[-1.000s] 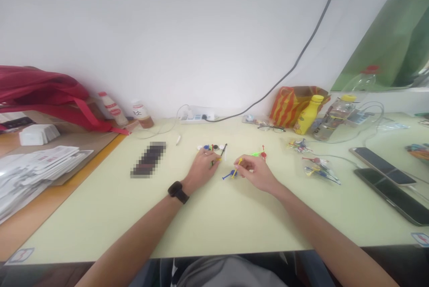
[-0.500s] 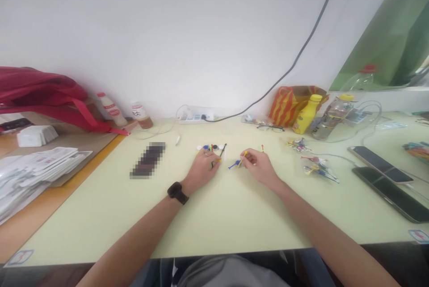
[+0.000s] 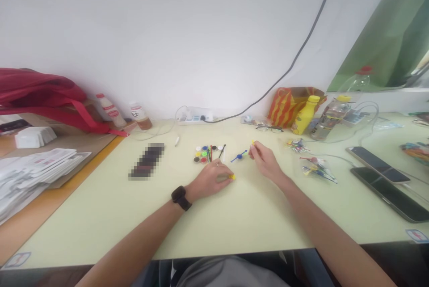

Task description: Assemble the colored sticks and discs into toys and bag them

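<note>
My left hand [image 3: 214,179], with a black watch on its wrist, rests on the pale yellow table [image 3: 100,215] with fingers curled and a small yellow piece [image 3: 232,177] pinched at the fingertips. My right hand [image 3: 264,159] is pinched on a thin stick carrying a blue disc [image 3: 239,157] and a yellow tip, held just above the table. Behind my left hand lies a cluster of small coloured and white discs with thin sticks [image 3: 208,153].
A pixelated dark object [image 3: 147,166] lies left of centre. Bags of coloured parts [image 3: 317,168], two phones [image 3: 385,175], bottles [image 3: 306,115] and an orange bag [image 3: 288,103] stand right. A power strip [image 3: 194,117], red bag [image 3: 43,94] and papers [image 3: 33,175] sit back and left.
My left hand has pulled back toward me and to the right, uncovering the disc cluster. My right hand has moved away and to the right with the stick.
</note>
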`<state>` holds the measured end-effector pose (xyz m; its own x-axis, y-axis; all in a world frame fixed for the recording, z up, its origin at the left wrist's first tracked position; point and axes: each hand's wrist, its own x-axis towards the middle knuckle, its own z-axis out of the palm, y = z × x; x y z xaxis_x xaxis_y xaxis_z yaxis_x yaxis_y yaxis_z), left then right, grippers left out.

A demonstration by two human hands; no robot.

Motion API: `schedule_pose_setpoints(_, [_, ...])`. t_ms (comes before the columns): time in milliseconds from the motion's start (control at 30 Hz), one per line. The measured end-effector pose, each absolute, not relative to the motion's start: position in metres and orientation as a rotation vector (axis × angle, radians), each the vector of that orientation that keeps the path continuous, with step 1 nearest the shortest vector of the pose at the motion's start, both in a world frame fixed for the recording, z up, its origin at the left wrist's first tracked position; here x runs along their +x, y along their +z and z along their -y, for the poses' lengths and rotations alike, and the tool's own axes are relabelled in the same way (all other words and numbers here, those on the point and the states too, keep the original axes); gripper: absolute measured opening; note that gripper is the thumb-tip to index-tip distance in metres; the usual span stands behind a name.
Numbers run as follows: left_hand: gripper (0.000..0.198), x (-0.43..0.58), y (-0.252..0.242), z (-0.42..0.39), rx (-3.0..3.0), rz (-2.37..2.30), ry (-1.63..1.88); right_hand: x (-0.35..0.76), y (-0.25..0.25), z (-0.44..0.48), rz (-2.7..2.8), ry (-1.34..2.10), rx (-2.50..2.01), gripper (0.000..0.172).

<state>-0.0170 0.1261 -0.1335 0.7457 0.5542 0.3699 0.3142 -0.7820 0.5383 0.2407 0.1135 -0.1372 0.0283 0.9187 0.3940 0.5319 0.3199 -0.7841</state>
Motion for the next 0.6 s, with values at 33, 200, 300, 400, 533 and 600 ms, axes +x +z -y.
schedule_pose_setpoints(33, [0.018,-0.015,-0.133,-0.125,2.498,-0.645,0.724,0.238,-0.136,-0.112,1.675,0.582,-1.309,0.041])
schedule_pose_setpoints(200, [0.020,-0.012,-0.135,-0.124,2.496,-0.643,0.708,0.229,-0.139,-0.106,1.913,0.559,-1.264,0.038])
schedule_pose_setpoints(300, [0.020,-0.012,-0.137,-0.124,2.486,-0.665,0.700,0.233,-0.143,-0.108,2.005,0.429,-1.377,0.036])
schedule_pose_setpoints(400, [0.021,-0.012,-0.138,-0.124,2.472,-0.698,0.686,0.242,-0.145,-0.113,1.967,0.295,-1.477,0.033])
schedule_pose_setpoints(533, [0.020,-0.010,-0.141,-0.124,2.468,-0.753,0.684,0.246,-0.141,-0.113,1.884,0.259,-1.497,0.035])
schedule_pose_setpoints(600, [0.018,-0.009,-0.142,-0.124,2.475,-0.793,0.689,0.243,-0.138,-0.109,1.881,0.321,-1.454,0.036])
